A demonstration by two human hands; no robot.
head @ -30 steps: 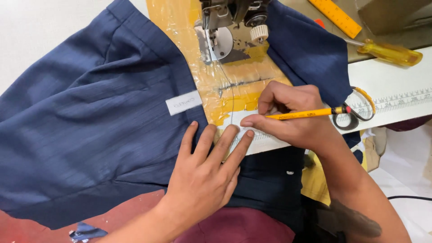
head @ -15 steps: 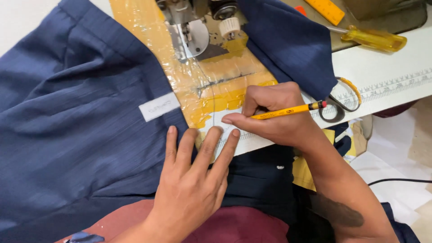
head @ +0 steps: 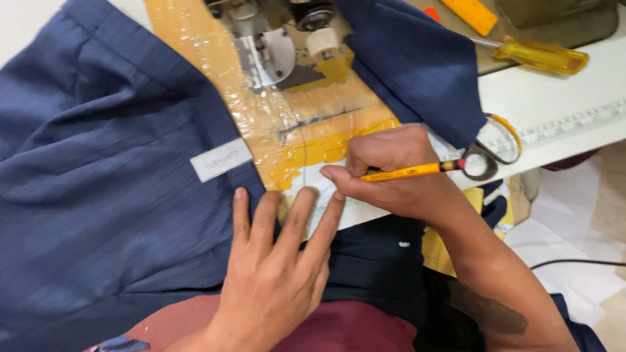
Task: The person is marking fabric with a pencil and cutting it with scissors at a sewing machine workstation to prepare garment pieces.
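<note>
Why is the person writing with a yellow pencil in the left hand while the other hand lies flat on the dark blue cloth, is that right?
Not quite. The head view shows the yellow pencil in the right hand, not the left. The left hand is the one lying flat, fingers spread, on the dark blue cloth and the edge of the white paper piece.

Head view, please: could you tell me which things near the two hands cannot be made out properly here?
- Pencil tip: hidden inside the right hand, head view.
- Scissors: blades covered by the blue cloth.
- Sewing machine: upper part cut off by the top edge.
- Paper strip: partly hidden under the left hand's fingers; its markings are too small to read.
</note>
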